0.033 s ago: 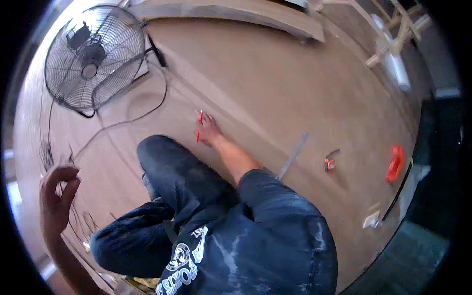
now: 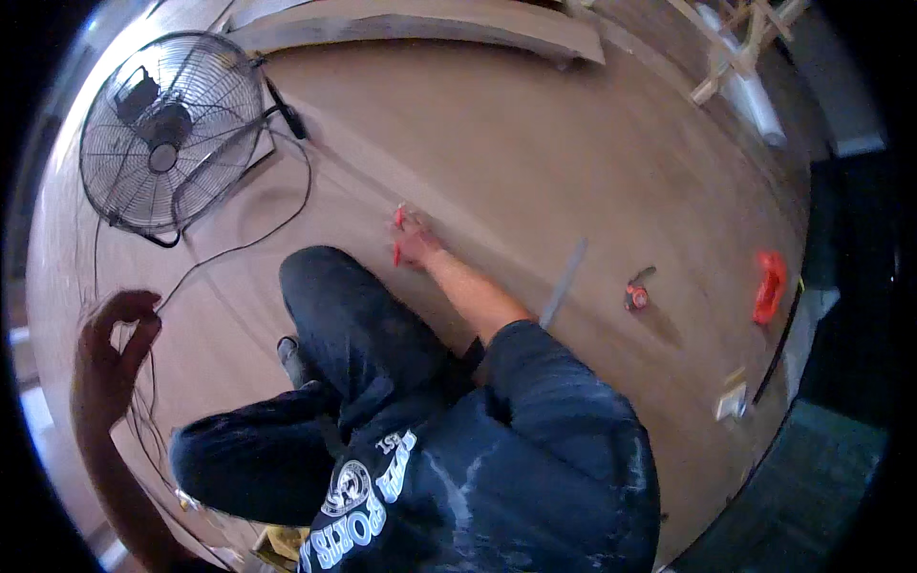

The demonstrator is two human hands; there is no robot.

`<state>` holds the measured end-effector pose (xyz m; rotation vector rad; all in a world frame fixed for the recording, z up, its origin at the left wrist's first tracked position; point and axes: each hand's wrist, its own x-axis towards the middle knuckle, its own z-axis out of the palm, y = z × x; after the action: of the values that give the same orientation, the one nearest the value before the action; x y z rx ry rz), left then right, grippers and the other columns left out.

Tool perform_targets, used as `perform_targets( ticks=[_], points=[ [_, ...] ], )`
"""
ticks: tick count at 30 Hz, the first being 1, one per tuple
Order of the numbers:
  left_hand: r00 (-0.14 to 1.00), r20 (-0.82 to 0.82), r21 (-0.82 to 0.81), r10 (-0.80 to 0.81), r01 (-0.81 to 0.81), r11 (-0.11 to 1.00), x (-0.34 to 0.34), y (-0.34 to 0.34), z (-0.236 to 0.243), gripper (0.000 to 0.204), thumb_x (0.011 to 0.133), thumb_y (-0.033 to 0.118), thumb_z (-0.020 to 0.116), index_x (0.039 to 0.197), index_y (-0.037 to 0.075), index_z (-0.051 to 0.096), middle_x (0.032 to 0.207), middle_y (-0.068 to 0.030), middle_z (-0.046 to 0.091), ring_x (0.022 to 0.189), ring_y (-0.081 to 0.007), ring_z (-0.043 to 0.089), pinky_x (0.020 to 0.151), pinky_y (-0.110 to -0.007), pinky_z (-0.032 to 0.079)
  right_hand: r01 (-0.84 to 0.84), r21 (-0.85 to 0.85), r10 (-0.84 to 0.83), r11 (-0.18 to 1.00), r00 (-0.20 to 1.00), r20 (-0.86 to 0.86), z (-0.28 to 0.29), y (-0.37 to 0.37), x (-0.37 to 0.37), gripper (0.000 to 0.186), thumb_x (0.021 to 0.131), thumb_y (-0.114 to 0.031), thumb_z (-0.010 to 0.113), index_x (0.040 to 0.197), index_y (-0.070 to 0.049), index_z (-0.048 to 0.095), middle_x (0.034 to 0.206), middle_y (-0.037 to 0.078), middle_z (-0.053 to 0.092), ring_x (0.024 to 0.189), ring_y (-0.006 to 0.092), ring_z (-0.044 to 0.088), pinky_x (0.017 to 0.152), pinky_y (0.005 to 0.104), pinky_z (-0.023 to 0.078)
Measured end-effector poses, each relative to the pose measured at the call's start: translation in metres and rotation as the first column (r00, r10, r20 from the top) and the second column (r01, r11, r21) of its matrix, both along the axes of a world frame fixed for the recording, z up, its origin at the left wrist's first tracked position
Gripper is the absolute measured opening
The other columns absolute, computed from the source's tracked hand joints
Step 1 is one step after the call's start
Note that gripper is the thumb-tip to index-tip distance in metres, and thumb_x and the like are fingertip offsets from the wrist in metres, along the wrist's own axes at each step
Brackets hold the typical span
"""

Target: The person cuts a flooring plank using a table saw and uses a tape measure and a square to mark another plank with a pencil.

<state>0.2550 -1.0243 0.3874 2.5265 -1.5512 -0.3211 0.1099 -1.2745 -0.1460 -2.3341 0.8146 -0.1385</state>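
My right hand (image 2: 413, 241) reaches forward over the brown board floor beyond my bent knee (image 2: 325, 296), its fingers closed on a slim red tool (image 2: 397, 254), perhaps a marker, that shows at either side. My left hand (image 2: 115, 349) is raised at the left, thumb and forefinger pinched near the fan's cord (image 2: 239, 250); whatever is between them is too small to make out. Right of my right forearm lie a metal straightedge (image 2: 564, 282), a tape measure (image 2: 637, 296) and an orange-red tool (image 2: 769, 286).
A black floor fan (image 2: 167, 134) stands upper left, cables trailing down the left side. A long curved board (image 2: 420, 33) lies at the top. Wooden pieces (image 2: 740, 53) and a white roll (image 2: 764, 115) sit upper right; dark panels (image 2: 841, 286) border the right edge.
The view has shifted slightly, so fan and tools sit a little differently in the picture. My right hand appears a little further right; both hands keep much the same grip.
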Motion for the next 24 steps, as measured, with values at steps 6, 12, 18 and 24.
perform_targets(
  ticks=[6,12,18,24],
  points=[
    [0.924,0.123,-0.227,-0.362,0.381,0.896,-0.009,-0.104,-0.031,0.022,0.086,0.006,0.063,0.108,0.002,0.064,0.098,-0.0118,0.068,0.085,-0.0224,0.063,0.08,-0.034,0.049,0.516,-0.338,-0.551,0.788,0.834,-0.012,-0.034,-0.028,-0.313,0.061,0.081,-0.033,0.066,0.131,-0.005,0.045,0.14,0.024,0.038,0.13,0.0426,0.034,0.105,0.0532,0.032],
    [0.783,0.302,-0.088,-0.544,0.591,0.802,0.049,-0.225,-0.035,0.019,0.09,0.011,0.061,0.107,0.004,0.062,0.085,-0.0135,0.065,0.079,-0.0232,0.065,0.073,-0.037,0.052,0.558,-0.323,-0.628,0.764,0.758,-0.175,-0.006,0.088,-0.392,0.055,0.088,-0.034,0.056,0.134,-0.006,0.047,0.148,0.017,0.034,0.135,0.0413,0.031,0.112,0.0516,0.022],
    [0.681,0.392,0.067,-0.619,0.65,0.757,0.028,-0.328,-0.062,0.018,0.089,0.013,0.062,0.105,0.005,0.06,0.084,-0.0153,0.064,0.081,-0.0274,0.065,0.073,-0.04,0.052,0.685,-0.292,-0.725,0.668,0.687,-0.047,-0.038,0.066,-0.398,0.044,0.086,-0.028,0.058,0.122,-0.005,0.051,0.145,0.015,0.039,0.136,0.0383,0.03,0.113,0.0493,0.021],
    [0.696,0.205,0.096,-0.689,0.686,0.721,0.059,-0.476,-0.164,0.025,0.085,0.014,0.065,0.109,0.009,0.059,0.091,-0.0151,0.064,0.088,-0.03,0.064,0.078,-0.043,0.05,0.646,-0.408,-0.741,0.645,0.66,-0.126,-0.048,0.068,-0.413,0.038,0.084,-0.021,0.06,0.116,-0.004,0.053,0.142,0.017,0.042,0.132,0.04,0.036,0.111,0.0493,0.026]
  ],
)
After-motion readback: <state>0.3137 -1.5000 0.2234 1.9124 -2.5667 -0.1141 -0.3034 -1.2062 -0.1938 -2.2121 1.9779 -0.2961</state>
